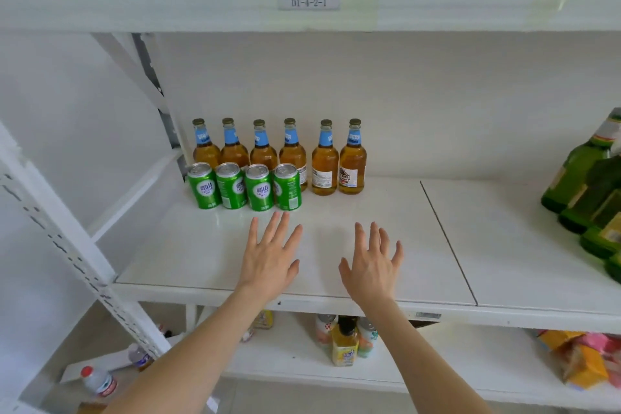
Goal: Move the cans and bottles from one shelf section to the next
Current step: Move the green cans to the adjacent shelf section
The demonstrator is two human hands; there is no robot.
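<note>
Several amber bottles (324,161) with blue neck labels stand in a row at the back left of the white shelf board (208,255). In front of them stand several green cans (258,187) side by side. My left hand (270,254) hovers flat with fingers spread just in front of the cans, holding nothing. Beside it to the right, my right hand (373,262) is also spread and empty. Neither hand touches a can or bottle.
A seam (447,239) splits the shelf into a left and a right board (510,245). Green glass bottles (591,185) crowd the far right edge. A white upright post (67,245) runs at left. The lower shelf holds bottles (344,343) and snack bags (584,360).
</note>
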